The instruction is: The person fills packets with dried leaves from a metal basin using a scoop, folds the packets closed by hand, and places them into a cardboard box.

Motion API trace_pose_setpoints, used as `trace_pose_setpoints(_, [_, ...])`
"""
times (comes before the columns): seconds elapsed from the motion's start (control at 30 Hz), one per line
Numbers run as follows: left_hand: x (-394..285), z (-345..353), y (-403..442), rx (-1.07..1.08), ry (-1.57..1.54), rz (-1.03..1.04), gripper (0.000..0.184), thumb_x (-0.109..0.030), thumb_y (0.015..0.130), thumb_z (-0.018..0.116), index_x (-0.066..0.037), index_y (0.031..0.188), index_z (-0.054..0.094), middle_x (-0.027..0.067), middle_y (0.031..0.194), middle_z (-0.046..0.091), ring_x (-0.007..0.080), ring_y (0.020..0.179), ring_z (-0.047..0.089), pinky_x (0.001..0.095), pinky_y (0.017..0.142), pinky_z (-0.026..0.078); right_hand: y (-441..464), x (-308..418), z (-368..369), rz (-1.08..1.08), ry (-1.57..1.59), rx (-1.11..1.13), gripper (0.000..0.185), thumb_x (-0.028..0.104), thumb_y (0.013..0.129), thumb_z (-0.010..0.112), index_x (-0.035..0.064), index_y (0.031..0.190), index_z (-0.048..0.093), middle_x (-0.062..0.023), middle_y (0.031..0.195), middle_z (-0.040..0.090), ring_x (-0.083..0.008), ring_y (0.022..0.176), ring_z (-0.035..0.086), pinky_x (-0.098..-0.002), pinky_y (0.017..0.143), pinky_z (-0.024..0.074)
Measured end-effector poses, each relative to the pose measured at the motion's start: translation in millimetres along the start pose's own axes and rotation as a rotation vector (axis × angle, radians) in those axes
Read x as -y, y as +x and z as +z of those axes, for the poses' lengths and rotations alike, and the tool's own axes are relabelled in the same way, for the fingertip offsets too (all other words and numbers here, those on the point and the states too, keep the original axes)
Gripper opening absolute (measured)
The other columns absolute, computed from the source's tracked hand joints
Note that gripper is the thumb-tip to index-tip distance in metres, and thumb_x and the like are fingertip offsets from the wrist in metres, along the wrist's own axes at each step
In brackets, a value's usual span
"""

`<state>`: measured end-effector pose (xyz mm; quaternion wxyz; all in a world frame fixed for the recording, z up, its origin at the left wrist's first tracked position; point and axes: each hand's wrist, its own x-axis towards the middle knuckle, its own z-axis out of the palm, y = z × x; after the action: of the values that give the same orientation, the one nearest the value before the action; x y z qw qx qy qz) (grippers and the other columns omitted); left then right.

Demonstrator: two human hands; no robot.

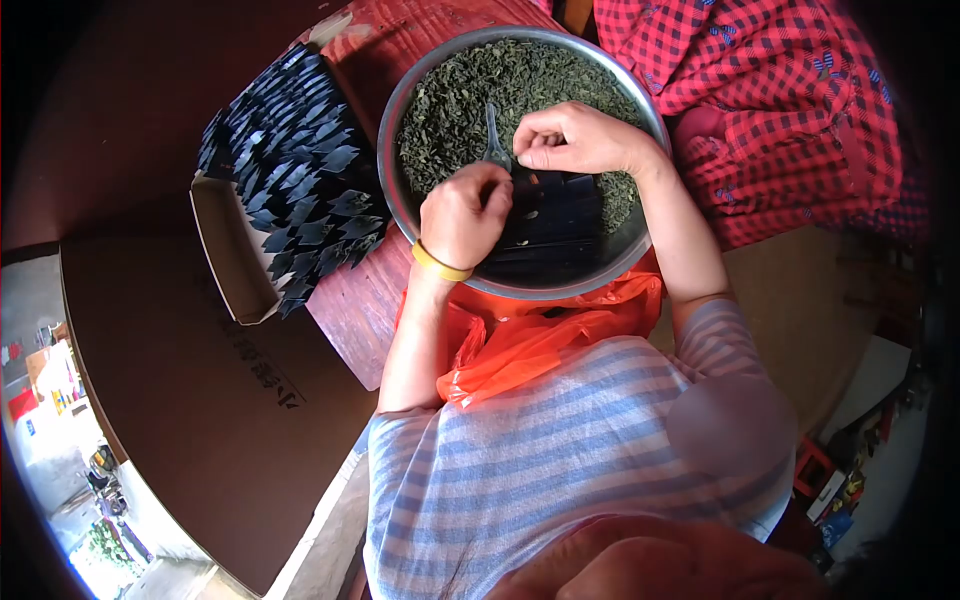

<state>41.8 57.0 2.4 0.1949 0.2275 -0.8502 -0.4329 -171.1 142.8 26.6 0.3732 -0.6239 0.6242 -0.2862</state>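
Along the left, a wide brown panel (170, 400) with dark printing. Next to it, under the work, a red-painted desk (350, 325). Up at the right, just beside the basin, a red-and-black checked cloth (760, 110).

On the desk, a round metal basin (626, 246). Inside, dried leaf (545, 75) heaped across the far half and down the sides; plenty left, as judged by eye.

Left of the basin, a shallow cardboard box (232, 250), crowded with black packets (305, 150), overlapping in rows, pointed tips outward. Too many to count. Judged as the finished share, and a large one; contents hidden, so impossible to tell whether filled.

Below the basin's near rim, a crumpled red plastic bag (520, 350).

In the near half of the basin, beneath the hands, flat dark packets (550, 228), lying close together. Probably the share left to do; number uncertain.

Over these, the left hand (466, 214), fingers curled inward, grip hidden from view. Close by, the right hand (572, 140), thumb and forefinger drawn near each other; cannot tell whether pinching a packet edge.

Smallest: a transparent spoon (497, 152) by the left fingertips, handle pointing away over the leaf. Held or merely resting, cannot tell.
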Motion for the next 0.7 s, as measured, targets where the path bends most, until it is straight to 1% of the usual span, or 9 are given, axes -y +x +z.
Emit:
trace_pose_setpoints(0.03, [0, -1, 0, -0.002, 0.002, 0.004, 0.012, -0.010, 0.087, 0.066, -0.003, 0.095, 0.068, 0.0112, 0.079, 0.068, 0.0196, 0.072, 0.067, 0.0299, 0.069, 0.051, 1, 0, -1, -0.003, -0.003, -0.002, 0.020, 0.017, 0.089, 0.068, -0.0011, 0.097, 0.066, -0.0062, 0.081, 0.068, -0.0126, 0.076, 0.066, -0.0291, 0.070, 0.0531])
trace_pose_setpoints(0.13, [1, -2, 1, -0.206, -0.241, -0.015, 0.007, -0.007, 0.090, 0.064, -0.001, 0.093, 0.066, 0.0086, 0.076, 0.067, 0.0171, 0.070, 0.065, 0.0305, 0.065, 0.051, 2, 1, -4, -0.066, 0.236, -0.141, 0.021, 0.020, 0.093, 0.067, -0.0008, 0.098, 0.066, -0.0041, 0.080, 0.067, -0.0099, 0.074, 0.063, -0.0269, 0.068, 0.0511])
trace_pose_setpoints(0.3, [11, -1, 2, -0.229, -0.431, -0.058, 0.010, -0.005, 0.094, 0.061, 0.002, 0.101, 0.063, 0.0043, 0.081, 0.066, 0.0103, 0.074, 0.060, 0.0252, 0.069, 0.049, -1, 13, -3, -0.064, 0.265, -0.125, 0.021, 0.019, 0.094, 0.066, -0.0011, 0.099, 0.065, -0.0046, 0.084, 0.067, -0.0079, 0.078, 0.062, -0.0262, 0.069, 0.0502])
trace_pose_setpoints(0.4, [5, 2, 4, -0.058, -0.746, -0.043, 0.019, -0.006, 0.095, 0.061, 0.003, 0.112, 0.059, 0.0034, 0.090, 0.066, 0.0108, 0.078, 0.062, 0.0238, 0.074, 0.049, 2, 18, 5, -0.204, 0.093, -0.228, 0.016, 0.015, 0.091, 0.066, 0.0004, 0.098, 0.067, -0.0051, 0.081, 0.068, -0.0136, 0.078, 0.065, -0.0288, 0.072, 0.0517])
trace_pose_setpoints(0.43, [4, 1, 4, -0.067, -0.744, -0.042, 0.019, -0.006, 0.095, 0.061, 0.003, 0.112, 0.059, 0.0034, 0.090, 0.066, 0.0108, 0.078, 0.062, 0.0238, 0.074, 0.049, 3, 18, 9, -0.210, 0.091, -0.221, 0.016, 0.015, 0.091, 0.066, 0.0004, 0.098, 0.067, -0.0051, 0.081, 0.068, -0.0136, 0.078, 0.065, -0.0288, 0.072, 0.0517])
trace_pose_setpoints(0.53, [3, -4, 3, 0.150, -0.738, -0.037, 0.028, -0.005, 0.095, 0.060, 0.004, 0.121, 0.054, 0.0047, 0.095, 0.066, 0.0109, 0.083, 0.062, 0.0237, 0.080, 0.049, 8, 20, 21, -0.424, -0.110, -0.333, 0.017, 0.013, 0.088, 0.068, 0.0016, 0.101, 0.067, -0.0079, 0.089, 0.069, -0.0212, 0.083, 0.068, -0.0320, 0.076, 0.0533])
trace_pose_setpoints(0.57, [4, -5, 4, 0.132, -0.736, -0.036, 0.028, -0.005, 0.095, 0.060, 0.004, 0.121, 0.054, 0.0047, 0.095, 0.066, 0.0109, 0.083, 0.062, 0.0237, 0.080, 0.049, 10, 23, 22, -0.437, -0.111, -0.320, 0.017, 0.013, 0.088, 0.068, 0.0016, 0.101, 0.067, -0.0079, 0.089, 0.069, -0.0212, 0.083, 0.068, -0.0320, 0.076, 0.0533])
trace_pose_setpoints(0.67, [13, -6, 5, 0.153, -0.735, -0.023, 0.034, -0.005, 0.093, 0.062, 0.003, 0.125, 0.054, 0.0065, 0.095, 0.067, 0.0131, 0.086, 0.064, 0.0265, 0.081, 0.051, 11, 30, 29, -0.533, -0.043, -0.395, 0.017, 0.009, 0.087, 0.069, 0.0002, 0.101, 0.065, -0.0124, 0.103, 0.068, -0.0281, 0.093, 0.066, -0.0351, 0.081, 0.0531])
trace_pose_setpoints(0.7, [15, -5, 4, 0.147, -0.731, -0.023, 0.034, -0.005, 0.093, 0.062, 0.003, 0.125, 0.054, 0.0065, 0.095, 0.067, 0.0131, 0.086, 0.064, 0.0265, 0.081, 0.051, 12, 32, 30, -0.540, -0.041, -0.392, 0.017, 0.009, 0.087, 0.069, 0.0002, 0.101, 0.065, -0.0124, 0.103, 0.068, -0.0281, 0.093, 0.066, -0.0351, 0.081, 0.0531])
